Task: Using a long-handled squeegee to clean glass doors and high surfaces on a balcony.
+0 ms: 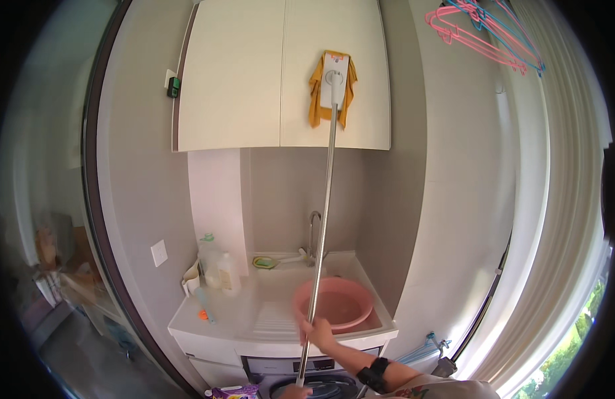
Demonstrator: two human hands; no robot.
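Note:
A flat mop (325,193) with a long metal pole rises from my hands to the white wall cabinet (241,80). Over its white head hangs a mustard-yellow cloth (316,93), which lies against the right cabinet door. My right hand (318,334) is closed round the lower part of the pole, in front of the pink basin (340,326). Lower down, at the pole's bottom end, my left hand (295,392) grips it, partly cut off by the picture's edge. The basin stands in the white sink and seems to hold water.
A curved faucet (314,233) rises behind the basin. Bottles (221,269) and a white jug (190,279) stand on the counter's left. Below is a front-loading washing machine (314,382). Pink and blue hangers (483,33) hang upper right, near a curtain (563,199). Walls flank the sink.

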